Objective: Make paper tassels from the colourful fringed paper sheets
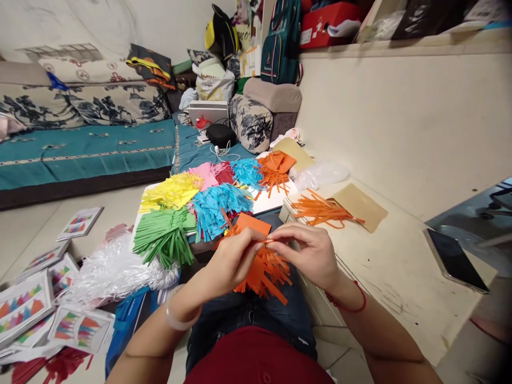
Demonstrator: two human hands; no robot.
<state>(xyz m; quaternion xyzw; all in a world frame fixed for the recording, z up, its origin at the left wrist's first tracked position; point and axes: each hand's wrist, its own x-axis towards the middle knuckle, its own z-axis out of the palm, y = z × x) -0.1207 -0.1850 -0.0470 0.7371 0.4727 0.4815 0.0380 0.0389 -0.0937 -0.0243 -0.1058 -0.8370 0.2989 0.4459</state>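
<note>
My left hand [234, 255] and my right hand [311, 252] meet above my lap, both closed in a pinch. Between their fingertips is a thin, twisted piece of an orange paper tassel [268, 241]. Fringed orange paper [262, 274] lies on my lap just under the hands; whether it joins the pinched piece I cannot tell. Behind my fingers sits a flat orange paper piece [254, 224]. Close by, on a white board, are fringed paper bundles in blue [220, 205], green [164, 234] and yellow [174, 192].
On the right-hand table lie an orange tassel [320, 209], a brown paper sheet [358, 205] and a phone [456, 260]. White string [116, 269] is heaped at my left, near printed packets [22, 306] on the floor. A teal-covered sofa [80, 149] stands behind.
</note>
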